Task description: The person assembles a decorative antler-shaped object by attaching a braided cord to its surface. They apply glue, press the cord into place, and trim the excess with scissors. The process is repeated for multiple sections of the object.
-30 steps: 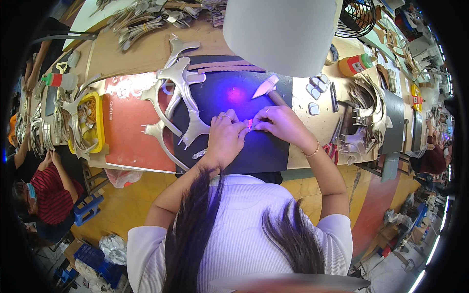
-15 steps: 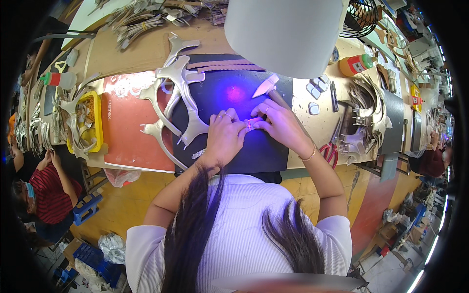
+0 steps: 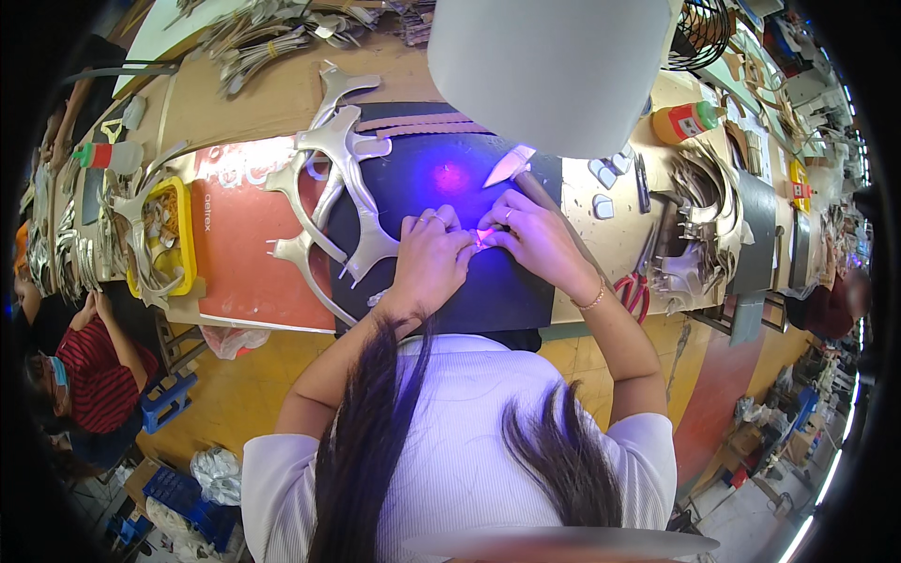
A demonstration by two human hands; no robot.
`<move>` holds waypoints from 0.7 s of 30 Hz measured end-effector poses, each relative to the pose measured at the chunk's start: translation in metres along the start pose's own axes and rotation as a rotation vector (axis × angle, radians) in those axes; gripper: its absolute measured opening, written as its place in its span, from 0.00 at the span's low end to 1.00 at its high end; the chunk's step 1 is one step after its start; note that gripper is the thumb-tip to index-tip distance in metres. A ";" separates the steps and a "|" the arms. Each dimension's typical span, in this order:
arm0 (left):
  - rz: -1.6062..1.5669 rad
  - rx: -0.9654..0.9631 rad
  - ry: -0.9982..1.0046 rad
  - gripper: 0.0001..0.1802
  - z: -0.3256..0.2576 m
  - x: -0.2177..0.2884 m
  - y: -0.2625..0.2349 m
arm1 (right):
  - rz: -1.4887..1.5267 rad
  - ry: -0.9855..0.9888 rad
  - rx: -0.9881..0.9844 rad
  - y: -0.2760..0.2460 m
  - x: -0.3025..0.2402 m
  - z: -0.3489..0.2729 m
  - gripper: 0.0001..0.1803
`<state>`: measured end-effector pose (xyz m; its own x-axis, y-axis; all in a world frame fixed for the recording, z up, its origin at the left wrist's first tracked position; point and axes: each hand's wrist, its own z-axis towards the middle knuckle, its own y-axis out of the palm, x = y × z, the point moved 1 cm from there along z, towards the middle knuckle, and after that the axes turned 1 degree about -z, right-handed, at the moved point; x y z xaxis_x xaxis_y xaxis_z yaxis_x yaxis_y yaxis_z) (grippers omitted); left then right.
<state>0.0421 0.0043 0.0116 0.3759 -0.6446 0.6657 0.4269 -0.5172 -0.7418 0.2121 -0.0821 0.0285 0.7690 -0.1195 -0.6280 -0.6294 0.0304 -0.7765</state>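
Note:
Over a black mat point(image 3: 502, 296), my left hand point(image 3: 434, 258) and my right hand point(image 3: 535, 242) meet with their fingertips nearly touching. Both hands pinch a small piece point(image 3: 481, 238) lit pink by the light; its kind is too small to make out. Just beyond my right hand lies a hammer point(image 3: 511, 166), its handle running under that hand and wrist. Left of my left hand, pale gold strap pieces point(image 3: 374, 242) with forked ends lie overlapped, partly on the mat. A tiny pale item point(image 3: 376, 297) rests by my left wrist.
A large white lamp shade point(image 3: 544, 75) overhangs the far side. Scissors with red handles point(image 3: 634, 291), a dark pen-like tool point(image 3: 642, 183) and small grey pieces point(image 3: 603, 206) lie to the right. A yellow basket point(image 3: 194, 235) stands left. A co-worker point(image 3: 99, 366) sits at the far left.
My hands stay together with only slight finger movement around the small piece. The view has shifted a little; the hammer and straps lie as before.

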 end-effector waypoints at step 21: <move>0.022 0.069 -0.012 0.06 -0.005 -0.001 0.005 | -0.536 -0.115 0.092 -0.020 -0.019 -0.013 0.16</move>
<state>0.0395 -0.0001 0.0069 0.3956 -0.6484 0.6504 0.4742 -0.4623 -0.7493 0.2082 -0.0934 0.0568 0.9894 -0.0328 -0.1415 -0.1384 0.0825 -0.9869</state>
